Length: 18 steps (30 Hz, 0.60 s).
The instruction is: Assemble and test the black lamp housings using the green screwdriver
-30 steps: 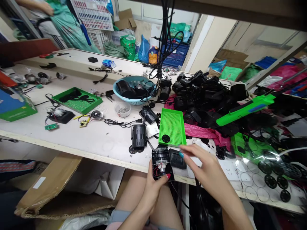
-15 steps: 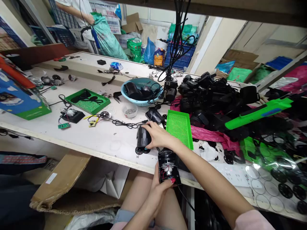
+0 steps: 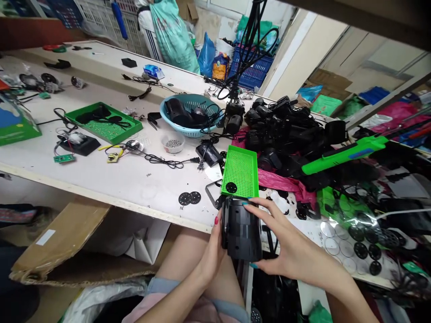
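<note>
At the table's front edge, my right hand [image 3: 286, 237] grips a glossy black plastic cover [image 3: 243, 231], fingers over its far end and thumb at its near end. My left hand [image 3: 210, 255] is closed on the left side of the black motor housing [image 3: 225, 224], which lies against the cover; its inside with the motor is now hidden. Whether the two halves are fully joined, I cannot tell. Just beyond them is a bright green perforated tray [image 3: 240, 163] with one black disc [image 3: 231, 187] in it. Two slotted black discs [image 3: 189, 198] lie to the left on the table.
A blue colander [image 3: 164, 117] holds black parts, near a small tub of metal balls [image 3: 173, 144]. Black housings [image 3: 289, 125] are heaped at right beside a green strip [image 3: 345, 155]. Farther left is a green tray [image 3: 133, 133]. Cables [image 3: 249, 54] hang above the table.
My right hand has lifted the black cover off the table and brought it right, onto the motor housing in my left hand. The discs beneath it are uncovered. The view has shifted.
</note>
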Motion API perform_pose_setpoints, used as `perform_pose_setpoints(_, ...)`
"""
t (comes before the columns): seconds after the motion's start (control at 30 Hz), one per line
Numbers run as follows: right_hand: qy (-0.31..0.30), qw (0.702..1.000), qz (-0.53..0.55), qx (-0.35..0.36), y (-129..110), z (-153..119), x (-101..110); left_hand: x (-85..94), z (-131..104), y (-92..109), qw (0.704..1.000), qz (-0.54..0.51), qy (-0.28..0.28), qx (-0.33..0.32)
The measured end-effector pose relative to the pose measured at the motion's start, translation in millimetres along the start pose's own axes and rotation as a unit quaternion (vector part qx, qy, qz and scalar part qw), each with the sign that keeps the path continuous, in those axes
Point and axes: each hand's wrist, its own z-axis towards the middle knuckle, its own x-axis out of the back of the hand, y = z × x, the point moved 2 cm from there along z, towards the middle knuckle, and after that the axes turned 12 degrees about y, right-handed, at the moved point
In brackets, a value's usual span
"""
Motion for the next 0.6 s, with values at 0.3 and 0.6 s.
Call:
perform_pose_setpoints(0.3,0.151,0.988,0.013,-0.003,34,3,15,-0.8,-6,4,0.999,-0.004,0.038,0.018)
perform_pose_setpoints(0.6,0.135,0.987,0.059,-0.07,92,18,-16,6.5,-1,4,0.997,0.006,0.072,0.021)
